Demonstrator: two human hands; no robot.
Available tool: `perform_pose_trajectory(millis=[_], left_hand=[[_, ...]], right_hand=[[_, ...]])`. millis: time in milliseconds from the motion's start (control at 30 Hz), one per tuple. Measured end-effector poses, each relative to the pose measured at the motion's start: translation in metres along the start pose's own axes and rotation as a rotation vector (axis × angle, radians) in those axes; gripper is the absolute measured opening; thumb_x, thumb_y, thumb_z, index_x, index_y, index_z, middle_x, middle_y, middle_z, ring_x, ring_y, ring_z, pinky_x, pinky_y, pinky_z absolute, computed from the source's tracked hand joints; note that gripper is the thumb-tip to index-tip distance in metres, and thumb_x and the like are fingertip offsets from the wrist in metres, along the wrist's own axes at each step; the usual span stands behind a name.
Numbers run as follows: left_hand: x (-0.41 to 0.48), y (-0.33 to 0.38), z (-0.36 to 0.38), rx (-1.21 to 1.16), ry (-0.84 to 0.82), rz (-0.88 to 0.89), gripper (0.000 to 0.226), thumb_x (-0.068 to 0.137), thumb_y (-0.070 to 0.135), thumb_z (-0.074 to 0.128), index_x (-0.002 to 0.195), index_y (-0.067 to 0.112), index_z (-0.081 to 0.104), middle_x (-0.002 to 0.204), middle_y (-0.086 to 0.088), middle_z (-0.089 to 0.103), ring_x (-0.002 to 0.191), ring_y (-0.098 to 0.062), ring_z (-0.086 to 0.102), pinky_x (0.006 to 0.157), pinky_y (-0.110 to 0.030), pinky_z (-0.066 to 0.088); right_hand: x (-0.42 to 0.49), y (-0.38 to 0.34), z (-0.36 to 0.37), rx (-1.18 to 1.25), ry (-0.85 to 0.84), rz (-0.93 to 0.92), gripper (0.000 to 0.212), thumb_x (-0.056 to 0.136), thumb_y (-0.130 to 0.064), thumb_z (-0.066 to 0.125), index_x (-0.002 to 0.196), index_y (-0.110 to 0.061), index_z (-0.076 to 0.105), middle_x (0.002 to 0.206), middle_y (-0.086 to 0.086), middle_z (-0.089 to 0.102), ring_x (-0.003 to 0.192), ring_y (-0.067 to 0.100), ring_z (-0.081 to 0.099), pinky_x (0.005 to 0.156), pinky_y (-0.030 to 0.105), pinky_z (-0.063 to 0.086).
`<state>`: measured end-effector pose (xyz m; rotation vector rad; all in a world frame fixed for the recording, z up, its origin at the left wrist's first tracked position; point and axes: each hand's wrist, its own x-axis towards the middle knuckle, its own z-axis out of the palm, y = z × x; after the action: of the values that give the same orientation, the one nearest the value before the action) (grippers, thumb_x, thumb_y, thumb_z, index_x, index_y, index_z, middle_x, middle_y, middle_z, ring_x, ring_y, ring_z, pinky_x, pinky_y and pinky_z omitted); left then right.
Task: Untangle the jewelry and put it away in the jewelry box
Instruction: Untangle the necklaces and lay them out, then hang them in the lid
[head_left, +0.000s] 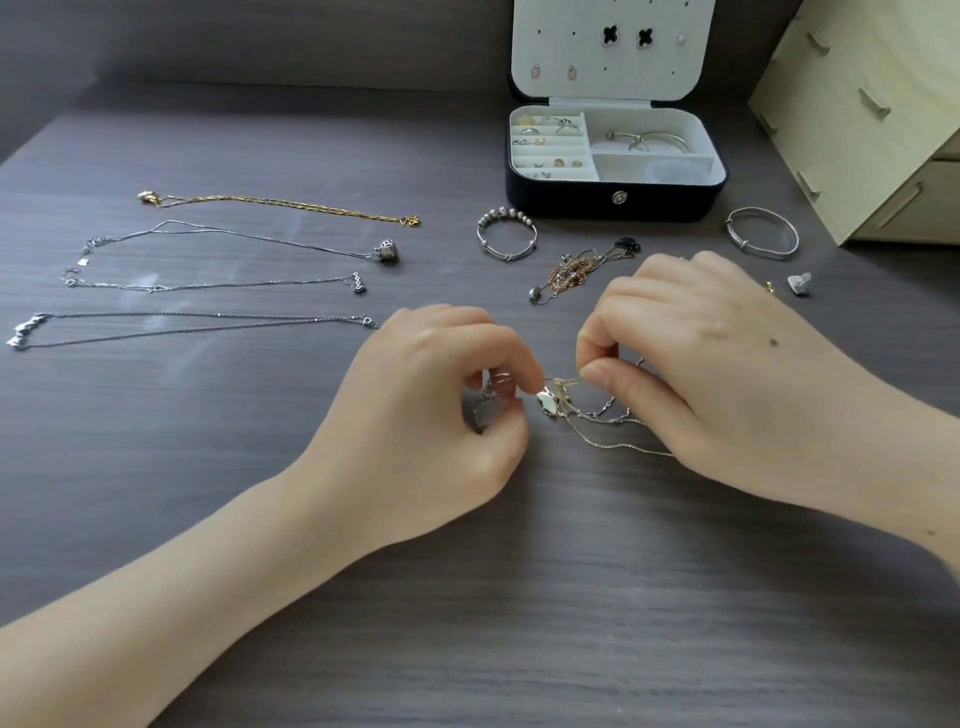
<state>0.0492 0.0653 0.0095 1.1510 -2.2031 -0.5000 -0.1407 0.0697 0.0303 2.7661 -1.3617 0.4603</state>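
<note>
While the left hand (436, 395) and right hand (701, 364) pinch tangled chains (597, 415) on the table (260, 519), the open jewelry box (571, 205) behind holds rings (550, 140) in its left slots, a bangle (649, 141) upper right, and earrings (626, 35) on its lid (571, 62).

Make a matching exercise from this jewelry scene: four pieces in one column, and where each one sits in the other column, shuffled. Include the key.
Pieces
1. gold necklace
2. beaded bracelet
3. black clover earrings
4. tangled chains

Places
A. pinned on the raised lid of the jewelry box
B. pinched between the left hand and the right hand
C. stretched out straight on the left side of the table
D. lying flat just in front of the box's left corner

Pairs: 1-C, 2-D, 3-A, 4-B
</note>
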Motion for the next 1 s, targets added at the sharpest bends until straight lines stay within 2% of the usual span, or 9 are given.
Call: perform_pose_trajectory(millis=[100, 200, 300, 400, 600, 700, 800, 900, 1000], left_hand=[[0.001, -0.001, 0.001, 0.013, -0.001, 0.009, 0.010, 0.068, 0.018, 0.063, 0.076, 0.024, 0.061, 0.062, 0.016, 0.045, 0.063, -0.007, 0.045, 0.064, -0.019, 0.034], [0.001, -0.002, 0.003, 0.001, 0.008, -0.001, 0.011, 0.072, 0.021, 0.064, 0.081, 0.023, 0.058, 0.059, 0.016, 0.042, 0.060, -0.007, 0.043, 0.062, -0.021, 0.035], [0.001, -0.003, 0.005, -0.003, 0.024, -0.004, 0.010, 0.075, 0.022, 0.063, 0.084, 0.019, 0.060, 0.057, 0.015, 0.043, 0.059, -0.006, 0.043, 0.062, -0.024, 0.036], [0.002, -0.005, 0.005, 0.036, 0.018, 0.013, 0.004, 0.076, 0.021, 0.062, 0.077, 0.019, 0.066, 0.058, 0.013, 0.049, 0.061, -0.006, 0.045, 0.060, -0.022, 0.036], [0.004, -0.011, 0.005, 0.080, -0.068, 0.008, 0.016, 0.082, 0.025, 0.054, 0.079, 0.021, 0.070, 0.063, 0.015, 0.048, 0.066, -0.006, 0.045, 0.057, -0.019, 0.033], [0.004, -0.010, 0.006, 0.011, -0.092, -0.041, 0.017, 0.082, 0.030, 0.053, 0.079, 0.025, 0.069, 0.060, 0.015, 0.049, 0.061, 0.000, 0.045, 0.057, -0.010, 0.031], [0.003, -0.007, 0.006, -0.113, -0.119, -0.120, 0.017, 0.080, 0.036, 0.053, 0.077, 0.030, 0.068, 0.061, 0.012, 0.058, 0.062, -0.003, 0.050, 0.056, -0.014, 0.035], [0.004, -0.007, 0.005, -0.223, -0.126, -0.169, 0.015, 0.084, 0.037, 0.058, 0.071, 0.032, 0.064, 0.054, 0.014, 0.052, 0.051, -0.003, 0.043, 0.050, -0.013, 0.032], [0.005, -0.008, 0.004, -0.322, -0.154, -0.208, 0.015, 0.086, 0.034, 0.058, 0.074, 0.029, 0.064, 0.053, 0.011, 0.047, 0.049, -0.004, 0.038, 0.051, -0.018, 0.034]], right_hand=[[-0.001, 0.004, 0.001, 0.109, 0.001, 0.041, 0.021, 0.085, -0.032, 0.037, 0.076, -0.020, 0.053, 0.073, -0.017, 0.041, 0.070, 0.006, 0.031, 0.065, 0.033, 0.027], [-0.001, 0.006, 0.002, 0.164, -0.001, 0.052, 0.020, 0.085, -0.036, 0.037, 0.078, -0.024, 0.051, 0.071, -0.020, 0.041, 0.071, 0.004, 0.033, 0.068, 0.030, 0.028], [0.000, 0.005, 0.003, 0.210, -0.007, 0.055, 0.016, 0.085, -0.038, 0.037, 0.078, -0.028, 0.048, 0.071, -0.025, 0.041, 0.073, 0.003, 0.036, 0.067, 0.025, 0.028], [0.000, 0.005, 0.002, 0.263, -0.018, 0.050, 0.014, 0.084, -0.039, 0.039, 0.079, -0.030, 0.049, 0.073, -0.024, 0.045, 0.074, 0.005, 0.040, 0.068, 0.020, 0.029], [0.000, 0.002, 0.003, 0.315, -0.029, 0.059, 0.012, 0.083, -0.041, 0.039, 0.078, -0.033, 0.048, 0.072, -0.024, 0.046, 0.074, 0.006, 0.042, 0.068, 0.018, 0.030], [0.000, 0.002, 0.002, 0.330, -0.044, 0.067, 0.015, 0.081, -0.042, 0.042, 0.076, -0.033, 0.053, 0.071, -0.025, 0.049, 0.073, 0.005, 0.044, 0.069, 0.020, 0.032], [-0.002, 0.002, -0.001, 0.339, -0.092, 0.056, 0.020, 0.079, -0.043, 0.047, 0.076, -0.034, 0.064, 0.072, -0.024, 0.058, 0.074, 0.006, 0.049, 0.072, 0.026, 0.036], [-0.001, 0.003, -0.003, 0.332, -0.066, 0.095, 0.025, 0.079, -0.042, 0.047, 0.075, -0.030, 0.069, 0.072, -0.020, 0.061, 0.071, 0.008, 0.049, 0.069, 0.028, 0.040], [0.001, 0.005, -0.001, 0.306, -0.021, 0.149, 0.018, 0.078, -0.039, 0.054, 0.078, -0.029, 0.069, 0.073, -0.021, 0.060, 0.070, 0.005, 0.046, 0.067, 0.024, 0.038]])
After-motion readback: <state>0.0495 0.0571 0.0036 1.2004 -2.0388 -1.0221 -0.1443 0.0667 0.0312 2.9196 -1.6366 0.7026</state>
